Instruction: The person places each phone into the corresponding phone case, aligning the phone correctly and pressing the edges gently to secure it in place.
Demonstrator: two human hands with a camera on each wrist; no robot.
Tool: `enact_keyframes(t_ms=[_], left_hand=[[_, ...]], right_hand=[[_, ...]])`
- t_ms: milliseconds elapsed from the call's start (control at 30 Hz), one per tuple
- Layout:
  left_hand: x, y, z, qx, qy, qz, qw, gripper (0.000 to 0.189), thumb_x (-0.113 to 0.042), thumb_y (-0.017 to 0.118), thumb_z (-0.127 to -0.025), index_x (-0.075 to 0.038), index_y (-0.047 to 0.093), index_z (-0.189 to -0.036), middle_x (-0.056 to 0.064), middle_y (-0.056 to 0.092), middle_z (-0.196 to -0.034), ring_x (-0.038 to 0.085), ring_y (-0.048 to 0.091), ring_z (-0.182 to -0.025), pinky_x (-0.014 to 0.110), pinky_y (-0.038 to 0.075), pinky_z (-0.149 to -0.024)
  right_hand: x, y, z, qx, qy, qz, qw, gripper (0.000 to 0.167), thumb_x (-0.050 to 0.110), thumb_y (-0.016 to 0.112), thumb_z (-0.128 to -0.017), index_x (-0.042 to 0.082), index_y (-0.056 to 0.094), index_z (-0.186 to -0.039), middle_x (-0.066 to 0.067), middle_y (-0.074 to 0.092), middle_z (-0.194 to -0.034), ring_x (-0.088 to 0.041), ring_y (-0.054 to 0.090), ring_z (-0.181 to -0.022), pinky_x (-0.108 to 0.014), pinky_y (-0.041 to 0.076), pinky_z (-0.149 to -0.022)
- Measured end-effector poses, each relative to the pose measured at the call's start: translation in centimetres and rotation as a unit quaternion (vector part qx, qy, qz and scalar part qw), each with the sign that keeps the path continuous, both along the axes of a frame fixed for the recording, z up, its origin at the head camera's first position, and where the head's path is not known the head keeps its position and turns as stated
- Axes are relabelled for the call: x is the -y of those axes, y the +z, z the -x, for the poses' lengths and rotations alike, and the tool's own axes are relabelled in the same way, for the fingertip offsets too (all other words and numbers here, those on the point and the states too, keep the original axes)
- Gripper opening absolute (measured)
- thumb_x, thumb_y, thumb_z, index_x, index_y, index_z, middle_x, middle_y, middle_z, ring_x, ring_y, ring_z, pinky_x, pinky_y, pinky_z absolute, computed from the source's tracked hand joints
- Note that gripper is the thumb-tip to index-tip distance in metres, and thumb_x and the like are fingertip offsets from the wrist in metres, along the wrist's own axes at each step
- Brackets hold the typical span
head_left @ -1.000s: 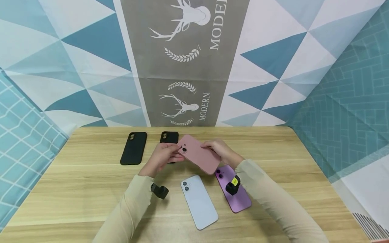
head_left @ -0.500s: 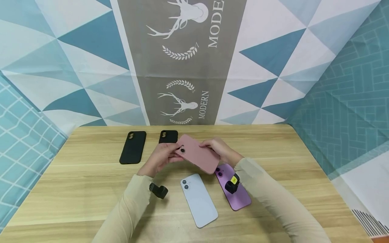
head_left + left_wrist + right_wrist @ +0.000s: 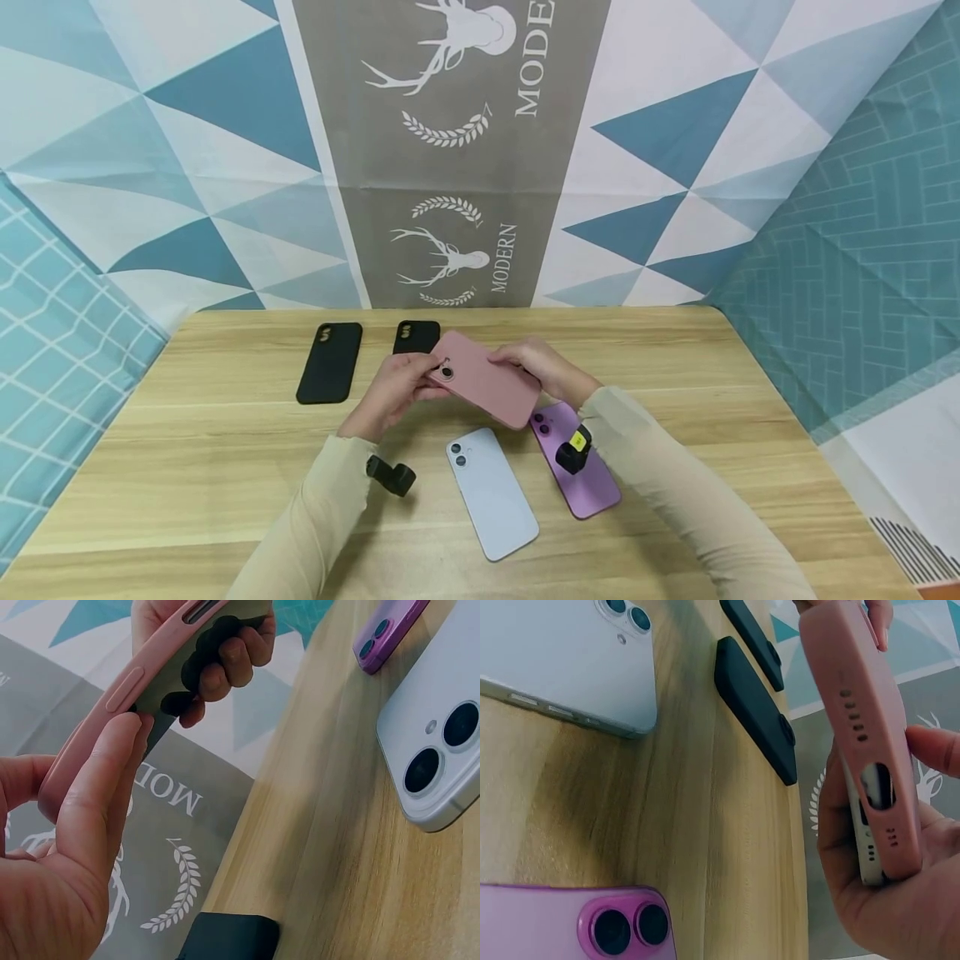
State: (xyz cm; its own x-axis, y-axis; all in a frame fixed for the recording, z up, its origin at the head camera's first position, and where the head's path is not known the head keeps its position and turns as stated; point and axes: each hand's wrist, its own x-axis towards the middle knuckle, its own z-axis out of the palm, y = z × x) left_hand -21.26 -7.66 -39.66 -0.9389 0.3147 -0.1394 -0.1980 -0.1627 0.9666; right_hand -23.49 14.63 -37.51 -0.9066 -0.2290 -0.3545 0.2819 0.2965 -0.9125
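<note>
A pink phone case is held between both hands above the table, its outer back facing up. My left hand pinches the camera end, thumb by the lens hole and fingers along the side button. My right hand grips the other end, thumb on the back and fingers curled beneath. Seen in the right wrist view, a pale phone sits under the case, and at the port end its edge stands slightly apart from the case's rim. Below the hands lie a white phone and a purple phone.
Two black phone cases lie toward the back left of the wooden table; the left hand and pink case partly cover the right one. A patterned cloth backdrop rises behind the table's far edge. The right forearm reaches over the purple phone.
The pink case has shifted slightly left, still held by both hands. The head view has moved a little. The phones and black cases lie where they were.
</note>
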Motion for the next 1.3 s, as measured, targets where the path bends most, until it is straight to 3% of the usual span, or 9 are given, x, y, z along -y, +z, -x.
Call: enact_keyframes(t_ms=[233,367,533,667,767,900,1133,1300], left_hand=[[0.2,0.0,-0.3,-0.007,0.013,-0.006,0.9999,0.035,-0.009,0.042,-0.098,0.022,0.048,-0.113,-0.002,0.068,-0.074,0.009,0.069,-0.068,0.023,0.058,-0.068],[0.4,0.1,-0.5,-0.009,0.038,-0.007,0.9992,0.037,-0.009,0.04,-0.098,0.022,0.046,-0.118,-0.002,0.067,-0.079,0.008,0.069,-0.072,0.024,0.058,-0.07],[0.8,0.1,-0.6,0.0,0.069,-0.026,0.9973,0.036,-0.01,0.04,-0.099,0.019,0.046,-0.121,-0.004,0.068,-0.078,0.007,0.068,-0.072,0.023,0.058,-0.069],[0.9,0.2,-0.6,0.013,0.097,-0.05,0.9939,0.03,-0.01,0.042,-0.099,0.014,0.051,-0.114,-0.004,0.069,-0.075,0.007,0.069,-0.07,0.023,0.058,-0.069],[0.9,0.2,-0.7,0.022,0.118,-0.065,0.9906,0.027,-0.01,0.042,-0.099,0.012,0.053,-0.111,-0.004,0.07,-0.075,0.008,0.069,-0.07,0.023,0.058,-0.068],[0.9,0.2,-0.9,0.028,0.13,-0.08,0.9879,0.027,-0.01,0.042,-0.099,0.011,0.053,-0.112,-0.003,0.07,-0.077,0.008,0.07,-0.072,0.023,0.058,-0.07],[1.0,0.3,-1.2,0.035,0.131,-0.081,0.9875,0.026,-0.013,0.042,-0.099,0.008,0.053,-0.111,-0.004,0.07,-0.08,0.007,0.07,-0.075,0.023,0.058,-0.072],[1.2,0.3,-1.3,0.039,0.125,-0.081,0.988,0.031,-0.014,0.042,-0.1,0.01,0.049,-0.118,-0.004,0.07,-0.081,0.007,0.069,-0.076,0.022,0.058,-0.073]], right_hand=[[-0.8,0.1,-0.3,-0.043,0.048,-0.034,0.9973,0.04,0.031,0.061,-0.087,0.005,0.064,-0.118,-0.006,0.066,-0.109,-0.012,0.057,-0.087,-0.024,0.049,-0.072],[-1.6,-0.1,-0.6,-0.046,0.059,0.001,0.9972,0.049,0.036,0.058,-0.089,0.005,0.056,-0.127,-0.013,0.06,-0.122,-0.014,0.059,-0.095,-0.028,0.052,-0.077],[-2.5,-0.4,-1.4,-0.023,0.069,0.08,0.9942,0.057,0.025,0.058,-0.091,0.003,0.038,-0.14,-0.014,0.062,-0.112,-0.015,0.065,-0.082,-0.031,0.057,-0.069],[-2.9,-0.7,-1.9,-0.013,0.089,0.142,0.9858,0.073,0.01,0.061,-0.088,0.01,0.019,-0.148,-0.007,0.063,-0.097,-0.016,0.066,-0.072,-0.029,0.057,-0.065],[-2.8,-0.8,-2.1,-0.015,0.102,0.167,0.9806,0.083,0.003,0.063,-0.085,0.017,0.012,-0.15,-0.007,0.062,-0.098,-0.016,0.065,-0.074,-0.029,0.057,-0.068],[-2.7,-0.8,-2.2,-0.022,0.107,0.175,0.9784,0.088,-0.001,0.065,-0.082,0.021,0.013,-0.15,-0.012,0.062,-0.11,-0.016,0.066,-0.079,-0.031,0.057,-0.072],[-2.5,-0.7,-2.3,-0.036,0.121,0.172,0.9769,0.095,-0.006,0.068,-0.078,0.016,0.011,-0.15,-0.025,0.054,-0.128,-0.016,0.066,-0.094,-0.033,0.057,-0.078],[-2.2,-0.3,-2.6,-0.045,0.112,0.156,0.9803,0.096,-0.008,0.068,-0.076,0.009,0.009,-0.15,-0.027,0.055,-0.126,-0.014,0.066,-0.092,-0.033,0.057,-0.076]])
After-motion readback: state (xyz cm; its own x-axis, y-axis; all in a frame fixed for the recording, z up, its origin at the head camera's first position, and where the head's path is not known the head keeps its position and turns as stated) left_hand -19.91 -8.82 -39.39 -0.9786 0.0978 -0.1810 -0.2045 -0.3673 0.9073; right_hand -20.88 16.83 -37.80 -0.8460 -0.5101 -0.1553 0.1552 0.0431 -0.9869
